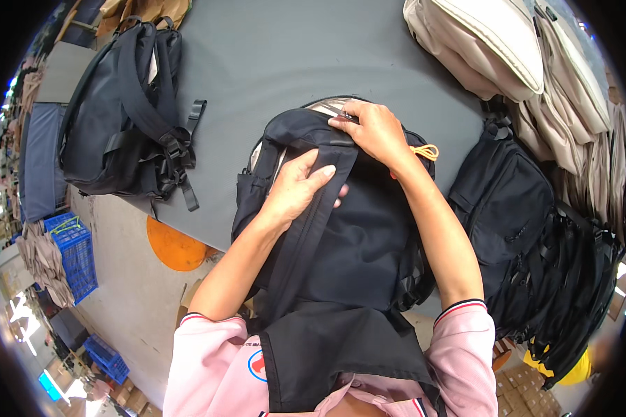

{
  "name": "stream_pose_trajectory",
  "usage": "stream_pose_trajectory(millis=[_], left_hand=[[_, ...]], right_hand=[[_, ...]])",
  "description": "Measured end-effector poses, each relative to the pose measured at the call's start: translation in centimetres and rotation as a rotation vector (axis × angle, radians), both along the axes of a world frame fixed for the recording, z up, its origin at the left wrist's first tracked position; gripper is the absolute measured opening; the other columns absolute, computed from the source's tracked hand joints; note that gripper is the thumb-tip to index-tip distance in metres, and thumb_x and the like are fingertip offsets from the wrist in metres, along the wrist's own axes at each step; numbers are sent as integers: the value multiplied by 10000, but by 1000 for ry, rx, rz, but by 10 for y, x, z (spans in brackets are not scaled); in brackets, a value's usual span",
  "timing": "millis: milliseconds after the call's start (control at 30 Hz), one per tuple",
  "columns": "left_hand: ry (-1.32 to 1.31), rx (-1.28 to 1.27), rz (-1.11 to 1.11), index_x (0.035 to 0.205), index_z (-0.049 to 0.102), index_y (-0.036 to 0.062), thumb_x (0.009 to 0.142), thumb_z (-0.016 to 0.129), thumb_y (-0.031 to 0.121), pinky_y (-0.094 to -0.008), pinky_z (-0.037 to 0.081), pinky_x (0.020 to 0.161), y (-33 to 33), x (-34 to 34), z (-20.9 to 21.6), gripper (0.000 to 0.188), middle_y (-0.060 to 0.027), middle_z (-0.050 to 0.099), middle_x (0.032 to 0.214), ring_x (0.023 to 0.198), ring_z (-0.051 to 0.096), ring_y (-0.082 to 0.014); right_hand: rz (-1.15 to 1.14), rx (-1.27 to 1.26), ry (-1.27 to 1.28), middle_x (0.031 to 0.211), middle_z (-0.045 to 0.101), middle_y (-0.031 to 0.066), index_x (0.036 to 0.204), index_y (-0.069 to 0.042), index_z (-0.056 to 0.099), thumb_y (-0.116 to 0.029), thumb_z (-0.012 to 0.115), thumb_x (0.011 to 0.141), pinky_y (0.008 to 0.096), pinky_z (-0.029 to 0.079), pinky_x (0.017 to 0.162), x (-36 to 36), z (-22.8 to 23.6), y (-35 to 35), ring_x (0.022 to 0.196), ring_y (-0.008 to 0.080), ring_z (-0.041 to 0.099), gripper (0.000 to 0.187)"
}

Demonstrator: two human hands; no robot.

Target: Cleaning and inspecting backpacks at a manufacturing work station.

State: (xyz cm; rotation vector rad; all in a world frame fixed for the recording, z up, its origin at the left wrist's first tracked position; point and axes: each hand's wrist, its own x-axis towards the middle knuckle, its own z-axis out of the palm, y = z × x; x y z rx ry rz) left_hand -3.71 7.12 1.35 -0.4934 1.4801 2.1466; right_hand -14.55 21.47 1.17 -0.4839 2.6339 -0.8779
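Note:
A black backpack (368,243) lies on the grey table in front of me, its top near the middle of the view and its lower end against my body. My left hand (295,187) is closed round a wide black shoulder strap (311,215), thumb on top and fingertips showing past its far edge. At the bag's top edge, my right hand (375,132) pinches a small dark tool (342,117) that looks like thread snips; its shape is partly hidden by the fingers. Pale lining (325,106) shows beside it. A yellow cord loop (426,151) sticks out right of my right wrist.
Another black backpack (122,118) stands on the grey table (271,48) at the left. Several black bags (508,201) are at the right, below a pile of beige bags (487,48). An orange round stool (176,244) and blue crates (73,257) are at lower left.

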Motion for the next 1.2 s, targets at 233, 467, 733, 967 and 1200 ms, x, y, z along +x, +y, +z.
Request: stream_pose_trajectory(millis=[233,467,733,967,1200], left_hand=[[145,-140,58,1156,546,-35,924,520,44,-268,553,713,11,3,-15,247,-69,629,984,808,635,-123],[142,-120,94,1149,550,-23,925,505,37,-268,557,699,19,-8,-10,237,-76,626,992,793,636,-126],[217,-78,127,1141,556,-19,923,494,23,-272,567,699,23,-12,-14,230,-72,630,996,811,632,-120],[128,-20,100,1150,547,-32,921,518,32,-282,572,752,19,-13,-3,239,-80,630,1033,842,642,-141],[113,30,122,1154,548,-25,919,528,39,-269,563,725,19,-12,-3,244,-79,636,1015,811,657,-157]], right_hand=[[-74,-46,26,990,656,131,1012,-72,629,-288,651,828,419,474,781,14,17,6,925,312,627,285],[-91,-143,240,912,539,77,951,-59,585,-184,677,801,370,489,659,48,43,29,745,267,621,215],[-14,3,251,903,548,78,873,-47,616,-161,684,794,383,486,603,48,39,28,681,275,629,155],[-29,-135,183,790,536,48,873,-27,632,-91,703,767,309,473,610,38,33,32,702,179,619,142],[-14,-183,154,782,521,50,881,-12,636,-65,711,749,291,481,652,38,31,32,709,178,598,160]])
